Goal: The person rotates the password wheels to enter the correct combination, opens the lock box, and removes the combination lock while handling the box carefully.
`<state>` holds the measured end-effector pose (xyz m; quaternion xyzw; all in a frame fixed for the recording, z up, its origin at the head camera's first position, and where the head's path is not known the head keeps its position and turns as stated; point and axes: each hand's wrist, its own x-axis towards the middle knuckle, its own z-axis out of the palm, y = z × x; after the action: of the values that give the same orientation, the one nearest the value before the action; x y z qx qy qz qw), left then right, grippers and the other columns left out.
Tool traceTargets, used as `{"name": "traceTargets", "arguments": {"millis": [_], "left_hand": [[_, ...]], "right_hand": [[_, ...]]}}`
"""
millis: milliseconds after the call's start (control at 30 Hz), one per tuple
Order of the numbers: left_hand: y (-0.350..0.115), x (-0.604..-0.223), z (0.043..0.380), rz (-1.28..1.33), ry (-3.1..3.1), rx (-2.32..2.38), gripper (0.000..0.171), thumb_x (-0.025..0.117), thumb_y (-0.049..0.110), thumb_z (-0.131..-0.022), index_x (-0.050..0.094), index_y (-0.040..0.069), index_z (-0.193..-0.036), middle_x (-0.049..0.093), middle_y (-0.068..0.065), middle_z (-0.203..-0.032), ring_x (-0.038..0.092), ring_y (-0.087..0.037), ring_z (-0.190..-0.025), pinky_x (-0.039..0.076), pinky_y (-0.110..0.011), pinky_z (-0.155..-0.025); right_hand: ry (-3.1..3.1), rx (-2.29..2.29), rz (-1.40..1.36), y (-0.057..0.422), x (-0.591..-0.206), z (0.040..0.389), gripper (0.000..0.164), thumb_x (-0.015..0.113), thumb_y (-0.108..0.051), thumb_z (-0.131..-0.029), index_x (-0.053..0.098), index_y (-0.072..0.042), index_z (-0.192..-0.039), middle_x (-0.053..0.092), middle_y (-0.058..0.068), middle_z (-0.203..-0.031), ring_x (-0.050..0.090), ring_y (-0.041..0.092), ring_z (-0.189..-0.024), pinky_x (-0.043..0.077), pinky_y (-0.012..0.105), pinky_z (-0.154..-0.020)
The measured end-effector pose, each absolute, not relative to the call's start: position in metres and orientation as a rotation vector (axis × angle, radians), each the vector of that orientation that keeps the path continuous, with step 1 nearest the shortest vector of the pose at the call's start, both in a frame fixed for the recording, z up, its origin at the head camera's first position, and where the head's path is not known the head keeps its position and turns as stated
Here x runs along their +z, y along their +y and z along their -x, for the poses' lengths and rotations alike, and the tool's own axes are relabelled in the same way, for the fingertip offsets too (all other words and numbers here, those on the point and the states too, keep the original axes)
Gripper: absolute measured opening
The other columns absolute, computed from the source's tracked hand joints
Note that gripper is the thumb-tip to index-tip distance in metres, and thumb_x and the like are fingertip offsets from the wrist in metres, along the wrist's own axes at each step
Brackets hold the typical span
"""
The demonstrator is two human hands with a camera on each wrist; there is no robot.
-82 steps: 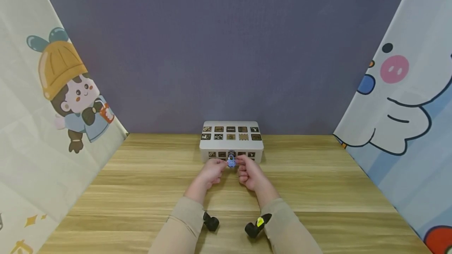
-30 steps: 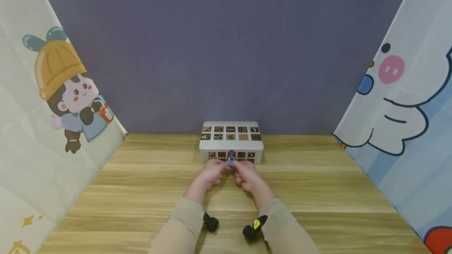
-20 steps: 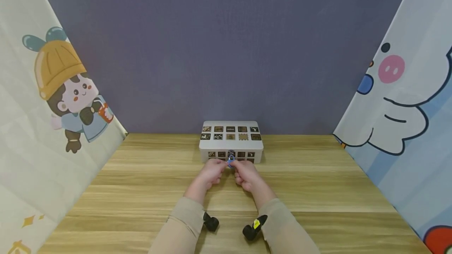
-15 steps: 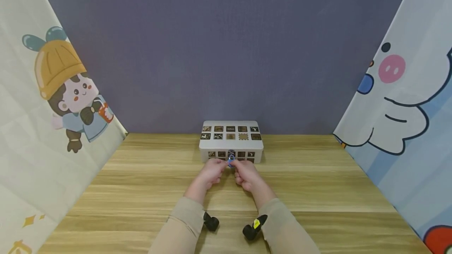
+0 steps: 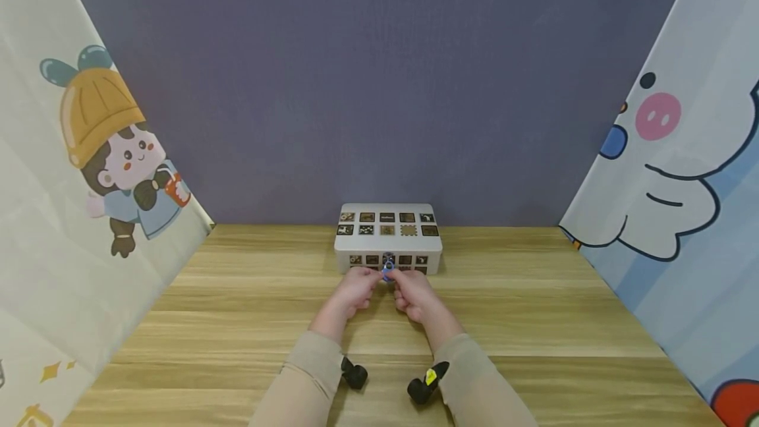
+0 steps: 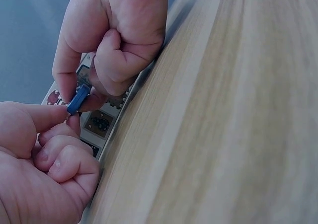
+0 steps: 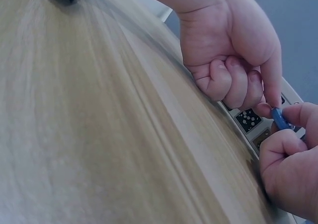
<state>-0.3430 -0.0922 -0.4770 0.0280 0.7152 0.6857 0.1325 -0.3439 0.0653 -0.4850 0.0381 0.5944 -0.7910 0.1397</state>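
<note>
A small blue padlock point(image 5: 388, 274) hangs by its shackle at the front clasp of a white box point(image 5: 388, 243), which is printed with dark pictures. My left hand point(image 5: 357, 288) pinches the padlock's left edge between thumb and index finger, its other fingers curled in. From the right, my right hand point(image 5: 417, 292) pinches the padlock, with the thumb across its face. In the left wrist view the padlock point(image 6: 78, 100) shows edge-on between both hands' fingertips. Fingers hide much of the padlock point(image 7: 280, 118) in the right wrist view too. The box's lid is down.
The box stands at the back of a wood-grain table point(image 5: 255, 321), near a grey-purple panel point(image 5: 379, 84). Cartoon-printed sheets point(image 5: 35, 229) flank the table on either side. Each forearm wears a black wrist camera point(image 5: 354, 374).
Since the oldest frame my right hand has shifted left, its thumb now covering part of the padlock's face. Over the last second both hands stay almost still.
</note>
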Motion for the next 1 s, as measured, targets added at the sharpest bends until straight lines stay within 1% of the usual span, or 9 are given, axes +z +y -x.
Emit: {"name": "traceTargets", "arguments": {"millis": [267, 533, 633, 733, 833, 1000], "left_hand": [[-0.0927, -0.4781, 0.3450, -0.066, 2.056, 1.998, 0.023, 0.056, 0.018, -0.102, 0.061, -0.003, -0.107, 0.038, 0.007, -0.062, 0.029, -0.005, -0.046, 0.026, -0.018, -0.039], [-0.0927, -0.4792, 0.3457, -0.073, 2.082, 1.970, 0.021, 0.057, 0.020, -0.102, 0.062, -0.001, -0.101, 0.039, 0.007, -0.063, 0.030, -0.005, -0.046, 0.026, -0.018, -0.040], [-0.0932, -0.4788, 0.3454, -0.070, 2.085, 1.966, 0.022, 0.057, 0.020, -0.102, 0.062, -0.002, -0.101, 0.040, 0.007, -0.063, 0.030, -0.005, -0.047, 0.027, -0.018, -0.040], [-0.0936, -0.4784, 0.3449, -0.065, 2.086, 1.966, 0.022, 0.056, 0.018, -0.103, 0.062, -0.003, -0.102, 0.040, 0.007, -0.063, 0.031, -0.005, -0.047, 0.027, -0.018, -0.040], [-0.0938, -0.4781, 0.3443, -0.059, 2.096, 1.960, 0.022, 0.055, 0.017, -0.103, 0.062, -0.004, -0.104, 0.041, 0.006, -0.065, 0.031, -0.005, -0.048, 0.028, -0.018, -0.041], [-0.0950, -0.4778, 0.3442, -0.066, 2.123, 1.954, 0.025, 0.056, 0.017, -0.103, 0.064, -0.007, -0.108, 0.043, 0.006, -0.065, 0.033, -0.005, -0.048, 0.030, -0.018, -0.041]], "right_hand": [[1.710, -2.282, -0.085, 0.0672, -0.4846, 0.3436, 0.019, 0.064, -0.010, -0.096, 0.063, 0.006, -0.106, 0.034, -0.009, -0.057, 0.028, 0.001, -0.043, 0.021, 0.016, -0.038], [1.716, -2.276, -0.085, 0.0681, -0.4850, 0.3429, 0.020, 0.063, -0.010, -0.096, 0.063, 0.006, -0.107, 0.034, -0.008, -0.059, 0.028, 0.001, -0.044, 0.021, 0.016, -0.038], [1.713, -2.278, -0.090, 0.0684, -0.4844, 0.3427, 0.017, 0.064, -0.011, -0.096, 0.063, 0.004, -0.104, 0.034, -0.008, -0.058, 0.028, 0.002, -0.044, 0.021, 0.016, -0.039], [1.682, -2.298, -0.111, 0.0691, -0.4833, 0.3426, 0.013, 0.064, -0.011, -0.096, 0.061, 0.001, -0.097, 0.035, -0.008, -0.059, 0.028, 0.002, -0.044, 0.021, 0.016, -0.038], [1.632, -2.325, -0.147, 0.0705, -0.4828, 0.3434, 0.012, 0.064, -0.013, -0.096, 0.058, -0.003, -0.093, 0.035, -0.007, -0.061, 0.028, 0.001, -0.044, 0.021, 0.016, -0.039], [1.565, -2.346, -0.208, 0.0740, -0.4815, 0.3454, 0.015, 0.065, -0.018, -0.097, 0.061, -0.004, -0.094, 0.036, -0.007, -0.063, 0.029, 0.000, -0.045, 0.021, 0.014, -0.039]]}}
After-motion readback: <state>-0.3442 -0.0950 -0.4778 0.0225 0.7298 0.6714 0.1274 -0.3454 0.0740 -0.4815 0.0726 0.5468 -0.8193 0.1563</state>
